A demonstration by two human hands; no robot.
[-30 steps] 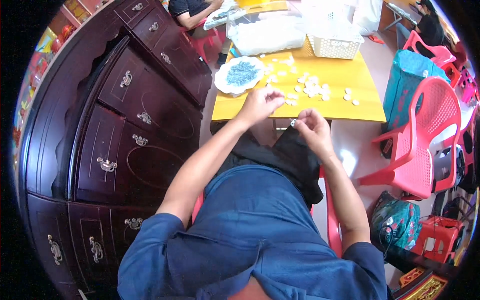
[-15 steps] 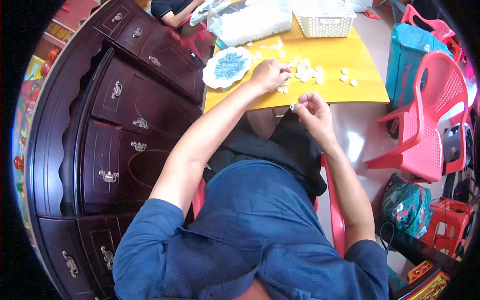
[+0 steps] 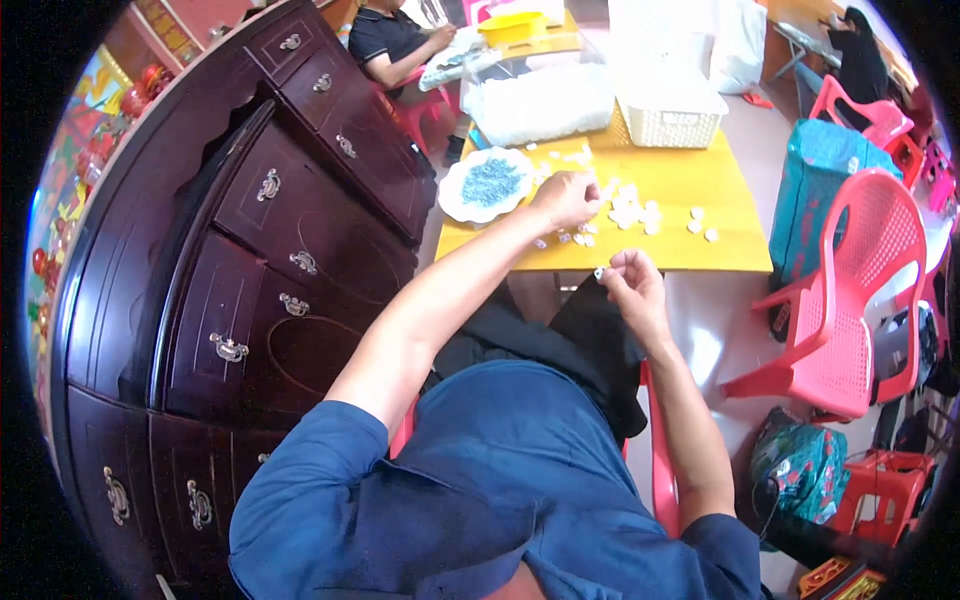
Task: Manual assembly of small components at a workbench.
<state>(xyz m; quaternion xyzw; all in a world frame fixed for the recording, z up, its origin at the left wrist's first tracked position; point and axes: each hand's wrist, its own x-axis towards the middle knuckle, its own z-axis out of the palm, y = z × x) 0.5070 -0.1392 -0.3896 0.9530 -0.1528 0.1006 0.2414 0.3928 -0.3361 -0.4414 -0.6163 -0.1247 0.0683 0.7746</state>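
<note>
My right hand [image 3: 637,290] is just off the near edge of the yellow table [image 3: 480,250]. Its thumb and forefinger pinch a small white piece [image 3: 599,273] with a dark spot in it. Over the tabletop, my left hand [image 3: 570,200] has its fingers curled together; whatever is in them is hidden. Small round white pieces [image 3: 628,215] lie scattered to its right, with a few more below it at the table's edge. On its left stands a scalloped white dish [image 3: 451,196] full of small blue-grey parts [image 3: 490,184], too fine to make out.
At the table's back are a clear bin [image 3: 540,105] of white items and a white perforated basket [image 3: 675,128]. A dark wooden cabinet [image 3: 225,290] rises on my left. Red plastic chairs [image 3: 850,300] and a teal bag [image 3: 815,200] stand right. Another person [image 3: 385,45] sits far left.
The view has tilted up, showing more of the far room. Both hands keep nearly the same pose and place by the table, the right one still pinching the white piece.
</note>
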